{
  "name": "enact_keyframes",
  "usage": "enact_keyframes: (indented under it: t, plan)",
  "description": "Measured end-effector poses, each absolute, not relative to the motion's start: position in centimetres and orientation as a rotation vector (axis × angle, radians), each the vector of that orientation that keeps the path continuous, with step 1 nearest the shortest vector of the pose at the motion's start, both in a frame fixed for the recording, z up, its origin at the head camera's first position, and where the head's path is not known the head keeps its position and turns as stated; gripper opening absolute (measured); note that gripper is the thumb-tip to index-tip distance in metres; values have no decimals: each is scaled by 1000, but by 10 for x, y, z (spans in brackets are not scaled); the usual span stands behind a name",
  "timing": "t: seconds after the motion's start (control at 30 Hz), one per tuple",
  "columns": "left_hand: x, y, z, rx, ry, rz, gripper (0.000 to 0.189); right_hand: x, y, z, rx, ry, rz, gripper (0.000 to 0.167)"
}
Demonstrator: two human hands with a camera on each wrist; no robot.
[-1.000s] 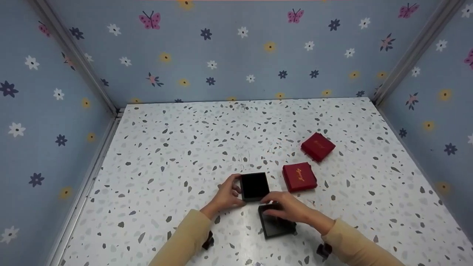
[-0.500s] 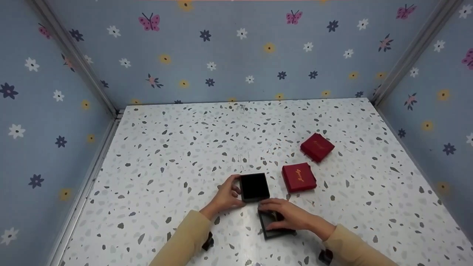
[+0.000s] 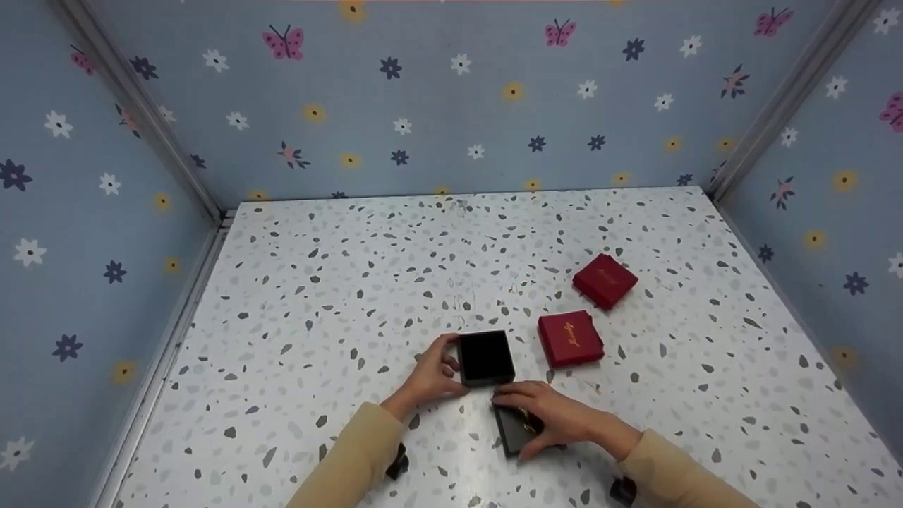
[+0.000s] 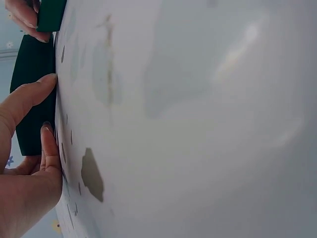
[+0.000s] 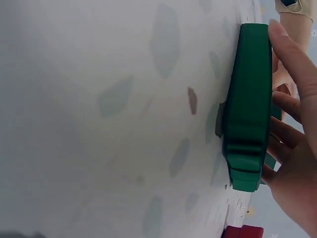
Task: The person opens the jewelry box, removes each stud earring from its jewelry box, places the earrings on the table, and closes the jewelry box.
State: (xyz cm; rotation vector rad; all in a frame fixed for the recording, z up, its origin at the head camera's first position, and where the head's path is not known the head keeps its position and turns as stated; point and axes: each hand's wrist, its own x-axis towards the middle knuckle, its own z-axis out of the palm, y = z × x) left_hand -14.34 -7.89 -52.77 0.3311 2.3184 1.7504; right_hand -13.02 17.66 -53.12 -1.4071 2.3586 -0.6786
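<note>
Two small dark green boxes lie close together near the front of the table. The farther box (image 3: 487,358) shows a black square face inside a thin rim. My left hand (image 3: 427,374) holds it from the left side, thumb at the near corner and fingers along its edge. In the left wrist view, the thumb and fingers touch the green side of that box (image 4: 34,59). Over the nearer box (image 3: 511,429), which has a gold mark on top, my right hand (image 3: 557,418) spans from far edge to near edge. The right wrist view shows its ridged green side (image 5: 250,94).
To the right lie two flat red boxes with gold script: a near red box (image 3: 570,340) and a far red box (image 3: 605,281). The speckled white table (image 3: 353,282) is bordered by flowered blue panels (image 3: 451,92) at the back and both sides.
My right hand has shifted slightly toward me, and its thumb has moved from over the nearer green box to its near edge. The left hand and its box stay put.
</note>
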Motion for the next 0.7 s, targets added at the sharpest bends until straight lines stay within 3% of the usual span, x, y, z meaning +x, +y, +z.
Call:
enact_keyframes:
  t: [0.13,0.4,0.7]
  plan:
    - [-140,-78,-519,320,2295,1763,79,-129,176,-529,-1363,2369,-631,85]
    - [-152,-81,-552,333,2345,1727,85,-128,173,-526,-1357,2406,-625,86]
    - [-154,-81,-555,320,2376,1684,85,-132,166,-513,-1369,2412,-640,83]
